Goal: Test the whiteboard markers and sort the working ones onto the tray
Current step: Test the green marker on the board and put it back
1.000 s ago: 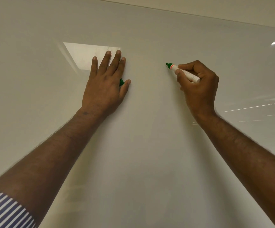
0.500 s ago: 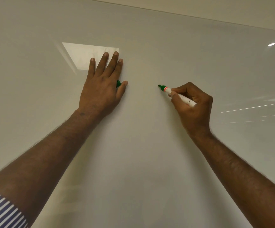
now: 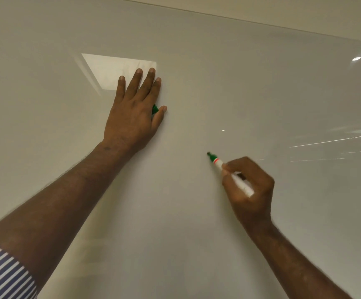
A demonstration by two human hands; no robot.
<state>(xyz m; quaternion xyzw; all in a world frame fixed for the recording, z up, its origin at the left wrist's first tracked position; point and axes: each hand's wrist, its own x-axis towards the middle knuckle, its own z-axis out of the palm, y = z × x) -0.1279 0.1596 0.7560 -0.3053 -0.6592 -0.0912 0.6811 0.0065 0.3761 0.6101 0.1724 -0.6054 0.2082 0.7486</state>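
Green marker at the whiteboard, no ink showing

The right hand [image 3: 248, 186] pinches the green marker [image 3: 231, 174] in a writing grip, fingers curled round its white barrel, the tip pointing up and away to the left of the knuckles and at or just off the whiteboard [image 3: 197, 234]; contact cannot be told. The left hand [image 3: 134, 113] lies flat on the board, fingers straight and together, with the green cap [image 3: 154, 109] tucked between thumb and forefinger. No stroke is visible near the tip, and the tray is out of view. To test it fairly, I would press the tip squarely, draw one slow firm line, and look for steady colour; a faint or missing mark suggests a dry marker
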